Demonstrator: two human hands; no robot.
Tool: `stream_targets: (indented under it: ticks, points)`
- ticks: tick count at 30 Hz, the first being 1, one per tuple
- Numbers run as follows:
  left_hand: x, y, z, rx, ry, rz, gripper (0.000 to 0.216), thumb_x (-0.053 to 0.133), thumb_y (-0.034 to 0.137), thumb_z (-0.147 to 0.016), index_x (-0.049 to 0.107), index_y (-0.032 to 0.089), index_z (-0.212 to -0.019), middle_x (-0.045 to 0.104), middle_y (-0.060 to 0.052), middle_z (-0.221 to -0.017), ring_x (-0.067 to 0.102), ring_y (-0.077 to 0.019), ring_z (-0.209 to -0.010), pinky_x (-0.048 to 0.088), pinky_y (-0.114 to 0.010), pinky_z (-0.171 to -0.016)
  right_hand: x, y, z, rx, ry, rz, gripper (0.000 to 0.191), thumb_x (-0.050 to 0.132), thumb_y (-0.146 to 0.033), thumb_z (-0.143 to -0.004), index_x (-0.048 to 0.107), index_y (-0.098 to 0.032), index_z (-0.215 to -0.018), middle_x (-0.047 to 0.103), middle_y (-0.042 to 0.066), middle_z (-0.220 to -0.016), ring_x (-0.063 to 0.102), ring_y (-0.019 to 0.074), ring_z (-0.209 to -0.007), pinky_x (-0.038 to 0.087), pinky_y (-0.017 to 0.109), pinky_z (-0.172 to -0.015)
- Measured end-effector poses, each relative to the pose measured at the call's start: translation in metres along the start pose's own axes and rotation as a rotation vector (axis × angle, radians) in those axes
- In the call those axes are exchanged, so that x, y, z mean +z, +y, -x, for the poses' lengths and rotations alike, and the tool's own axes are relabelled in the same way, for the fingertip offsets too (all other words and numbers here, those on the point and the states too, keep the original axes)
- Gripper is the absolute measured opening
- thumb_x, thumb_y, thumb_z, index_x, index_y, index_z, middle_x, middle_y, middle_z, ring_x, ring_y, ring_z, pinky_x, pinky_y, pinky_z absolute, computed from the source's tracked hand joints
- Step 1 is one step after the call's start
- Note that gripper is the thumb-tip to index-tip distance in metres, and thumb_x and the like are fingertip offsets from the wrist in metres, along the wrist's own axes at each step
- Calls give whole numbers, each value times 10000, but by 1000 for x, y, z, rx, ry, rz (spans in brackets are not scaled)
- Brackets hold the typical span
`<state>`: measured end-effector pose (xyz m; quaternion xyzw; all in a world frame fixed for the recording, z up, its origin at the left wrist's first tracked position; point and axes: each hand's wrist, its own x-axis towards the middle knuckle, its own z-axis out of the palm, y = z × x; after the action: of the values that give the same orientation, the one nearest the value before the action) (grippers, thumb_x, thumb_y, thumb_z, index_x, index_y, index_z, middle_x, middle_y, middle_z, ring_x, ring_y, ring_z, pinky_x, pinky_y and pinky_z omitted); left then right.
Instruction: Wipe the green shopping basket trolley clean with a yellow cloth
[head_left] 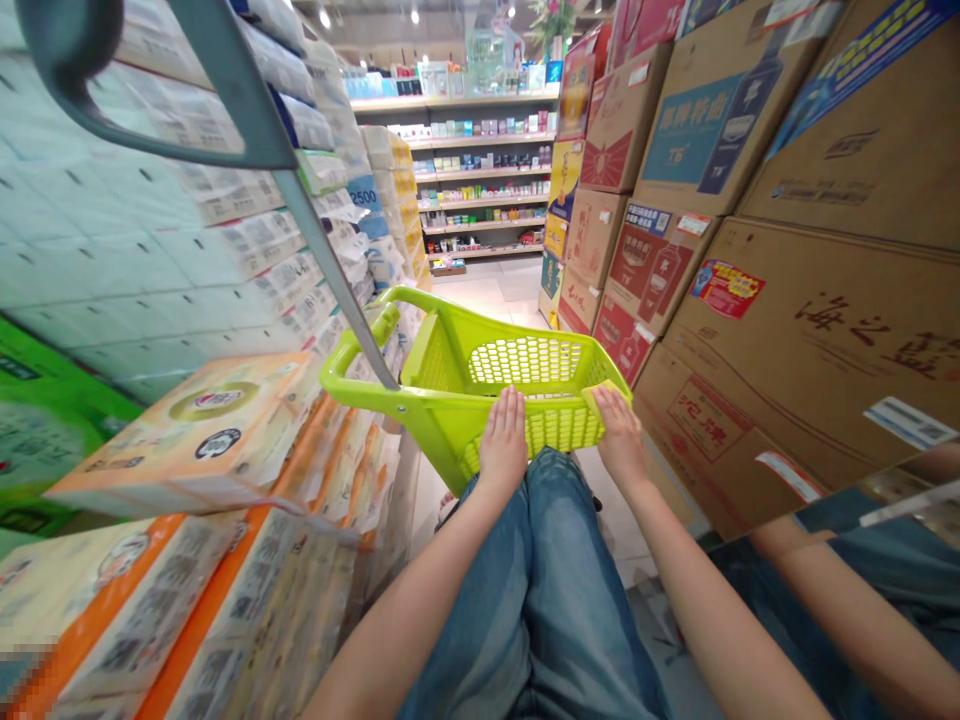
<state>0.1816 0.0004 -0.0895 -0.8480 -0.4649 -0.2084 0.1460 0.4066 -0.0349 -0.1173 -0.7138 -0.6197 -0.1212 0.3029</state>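
Note:
A lime green plastic shopping basket (pixel 450 385) on wheels stands in the aisle straight ahead, empty inside. My left hand (pixel 503 440) rests on its near rim with the fingers laid over the edge. My right hand (pixel 619 432) grips the near right corner of the same rim, fingers curled over it. A grey pull handle (pixel 315 230) rises from the basket's left side up to the top left. My knee in blue jeans (pixel 551 540) presses against the basket's near wall.
Stacked tissue packs (pixel 187 430) wall the left side. Brown cardboard boxes (pixel 787 330) are piled high on the right. The pale floor aisle (pixel 499 285) runs ahead to shelves of goods (pixel 484 180) at the far end.

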Motion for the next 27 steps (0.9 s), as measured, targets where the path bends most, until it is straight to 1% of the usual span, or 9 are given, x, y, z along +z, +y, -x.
stream_targets:
  ticks: [3, 6, 9, 14, 16, 18, 20, 23, 27]
  points:
    - [2, 0, 0, -3, 12, 6, 700, 434, 108, -860, 277, 23, -1537, 259, -160, -1632, 152, -255, -1531, 230, -421, -1253, -3, 29, -3, 103, -4, -10, 803, 404, 25, -707, 444, -211, -1473, 483, 56, -1535, 367, 199, -1452, 359, 404, -1148]
    - [5, 1, 0, -7, 9, -4, 690, 428, 116, -870, 277, 12, -1535, 250, -164, -1634, 153, -267, -1531, 219, -428, -1256, -4, 26, -7, 199, -17, -35, 780, 399, 23, -711, 463, -183, -1461, 484, 75, -1534, 357, 216, -1459, 359, 418, -1146]
    - [5, 3, -1, -12, 2, -17, 689, 433, 128, -874, 279, 1, -1533, 242, -172, -1635, 153, -276, -1531, 210, -430, -1260, -3, -10, -7, 246, -15, -9, 761, 373, 30, -745, 445, -169, -1476, 454, 84, -1555, 316, 250, -1481, 340, 466, -1142]
    - [5, 3, -1, -4, -1, -42, 697, 449, 134, -871, 276, -9, -1531, 246, -186, -1631, 172, -280, -1528, 218, -431, -1257, 9, -91, -1, 59, -44, -21, 760, 362, 28, -789, 408, -229, -1504, 457, 58, -1556, 311, 245, -1483, 308, 502, -1139]
    - [6, 3, -1, -2, 7, -51, 676, 433, 142, -892, 275, -2, -1534, 252, -185, -1629, 184, -281, -1525, 224, -429, -1255, 13, -112, 1, 5, -52, -49, 760, 357, 24, -800, 392, -234, -1515, 447, 54, -1563, 299, 238, -1488, 301, 494, -1142]
    - [7, 2, -1, -2, 18, -53, 660, 417, 147, -909, 273, 12, -1539, 255, -179, -1630, 188, -279, -1525, 226, -429, -1254, 14, -120, 1, -28, -63, -69, 761, 352, 27, -803, 385, -227, -1519, 439, 53, -1568, 296, 234, -1488, 297, 487, -1146]
    - [7, 1, 0, 0, 19, -50, 668, 424, 139, -901, 272, 11, -1539, 248, -179, -1632, 184, -280, -1526, 224, -430, -1255, 13, -114, 2, -73, -75, -81, 757, 352, 29, -808, 386, -229, -1518, 441, 53, -1567, 308, 224, -1483, 294, 476, -1150]
    - [7, 1, 0, 4, 10, -44, 685, 438, 126, -881, 273, 0, -1534, 230, -179, -1637, 173, -279, -1529, 222, -432, -1256, 8, -90, 2, -156, -82, -90, 758, 360, 32, -808, 389, -239, -1515, 440, 47, -1568, 317, 208, -1481, 299, 449, -1156]
    - [6, 1, 0, 2, 10, -31, 687, 427, 121, -882, 261, 1, -1537, 221, -168, -1642, 144, -268, -1535, 220, -432, -1257, 2, -45, 2, -119, -51, -69, 723, 377, 11, -817, 419, -239, -1493, 460, 47, -1555, 333, 214, -1473, 306, 448, -1161]
